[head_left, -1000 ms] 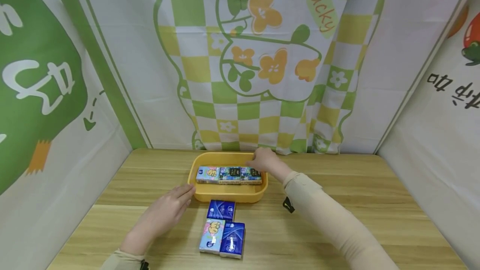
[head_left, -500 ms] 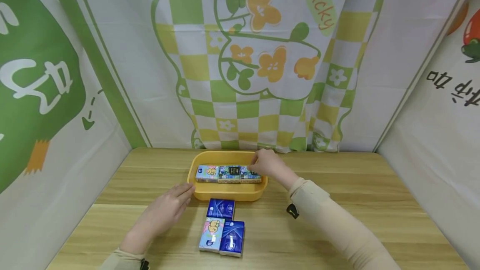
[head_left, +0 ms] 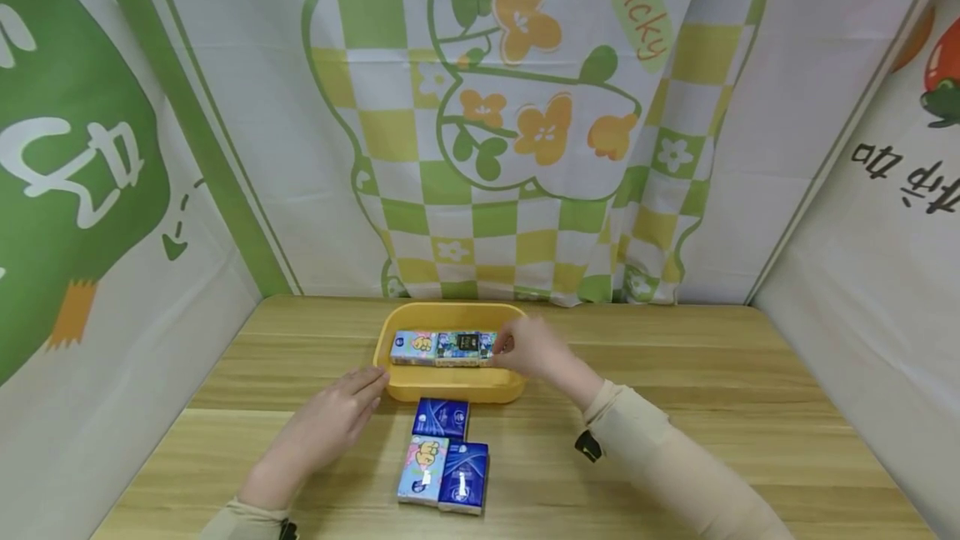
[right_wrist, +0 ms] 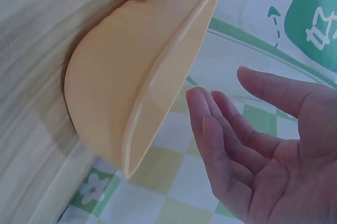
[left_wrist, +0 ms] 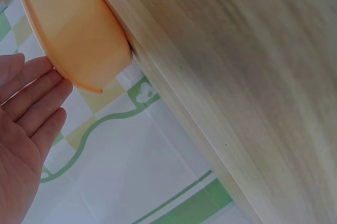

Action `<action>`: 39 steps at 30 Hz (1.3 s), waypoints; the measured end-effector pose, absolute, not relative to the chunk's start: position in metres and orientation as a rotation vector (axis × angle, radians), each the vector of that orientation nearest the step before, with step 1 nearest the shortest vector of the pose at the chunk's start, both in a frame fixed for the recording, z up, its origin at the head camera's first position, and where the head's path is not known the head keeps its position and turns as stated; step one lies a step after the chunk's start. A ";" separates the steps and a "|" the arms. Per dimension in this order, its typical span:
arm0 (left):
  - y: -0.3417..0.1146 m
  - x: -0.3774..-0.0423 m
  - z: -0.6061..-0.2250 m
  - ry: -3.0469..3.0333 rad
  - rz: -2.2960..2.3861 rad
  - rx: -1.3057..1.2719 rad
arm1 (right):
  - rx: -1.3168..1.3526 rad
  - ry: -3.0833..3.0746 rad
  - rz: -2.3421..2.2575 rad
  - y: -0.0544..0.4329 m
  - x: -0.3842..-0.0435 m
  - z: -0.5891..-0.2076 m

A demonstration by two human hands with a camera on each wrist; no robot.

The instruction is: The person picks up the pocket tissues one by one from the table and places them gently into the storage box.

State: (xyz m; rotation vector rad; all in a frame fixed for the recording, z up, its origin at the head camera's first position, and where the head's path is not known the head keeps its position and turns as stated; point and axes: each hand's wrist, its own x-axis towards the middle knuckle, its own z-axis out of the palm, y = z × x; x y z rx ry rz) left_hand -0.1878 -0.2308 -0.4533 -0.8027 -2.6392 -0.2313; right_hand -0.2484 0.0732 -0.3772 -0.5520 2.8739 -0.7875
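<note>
A yellow plastic basket point(head_left: 456, 394) stands near the back of the table. In it lie a light blue cartoon tissue pack point(head_left: 412, 347) and two floral tissue packs with dark labels, such as the middle one point(head_left: 456, 347). My right hand point(head_left: 534, 348) hovers over the basket's right end, fingers loosely bent, and overlaps the rightmost floral pack in the head view. The right wrist view shows nothing between its fingers and thumb. With nearly straight fingertips, my left hand point(head_left: 333, 415) touches the basket's left rim point(left_wrist: 52, 66).
In front of the basket are a dark blue tissue pack point(head_left: 441, 418), a pink and light blue cartoon pack point(head_left: 424, 469) and another dark blue pack point(head_left: 464, 477), close together on the wooden table point(head_left: 637, 465). A patterned curtain point(head_left: 487, 232) hangs behind.
My right hand has moved from the basket's back right corner toward me, over the rightmost floral pack. The left hand stays at the rim. The packs keep their places.
</note>
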 end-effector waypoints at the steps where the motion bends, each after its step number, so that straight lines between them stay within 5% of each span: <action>1: -0.231 -0.188 -0.453 -2.640 -0.232 -0.802 | -0.560 2.870 -0.784 0.073 -0.246 -0.378; 39: -0.230 -0.187 -0.453 -2.624 -0.239 -0.807 | -0.696 2.688 -0.764 0.048 -0.200 -0.421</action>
